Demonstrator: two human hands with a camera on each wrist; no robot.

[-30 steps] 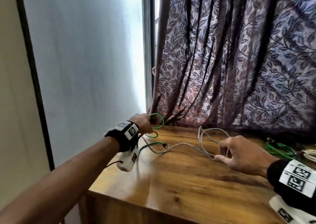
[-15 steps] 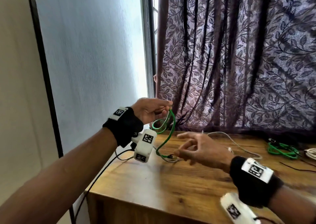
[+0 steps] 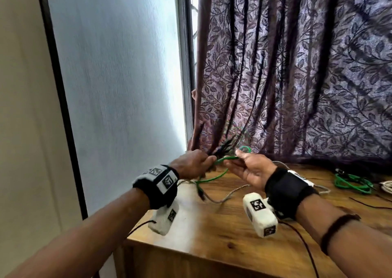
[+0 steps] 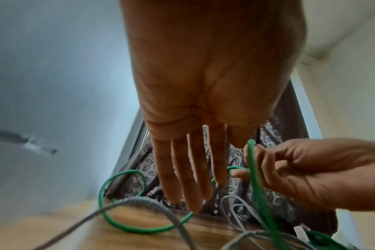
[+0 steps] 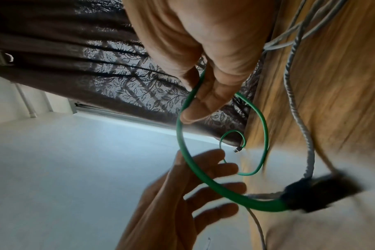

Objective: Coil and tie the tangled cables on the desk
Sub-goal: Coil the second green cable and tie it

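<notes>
A thin green cable (image 3: 224, 159) runs between my two hands above the wooden desk (image 3: 212, 231), near its back left corner. My right hand (image 3: 235, 157) pinches it between thumb and forefinger, as the right wrist view (image 5: 196, 99) shows. My left hand (image 3: 209, 164) is next to it with straight, spread fingers (image 4: 190, 186), and the cable crosses them (image 5: 216, 182). The green cable loops down (image 4: 126, 225) onto the desk and ends in a black plug (image 5: 317, 194). A grey braided cable (image 3: 230, 195) lies tangled under it.
A second green cable (image 3: 350, 182) lies bundled at the back right, with a white cable (image 3: 386, 184) beside it. The patterned curtain (image 3: 297, 76) hangs along the desk's back edge. The wall (image 3: 116, 86) is to the left, and the desk's left edge is close.
My left hand has come down from its raised hold on the green cable and straightened its fingers. My right hand, open half a second ago, now pinches that cable.
</notes>
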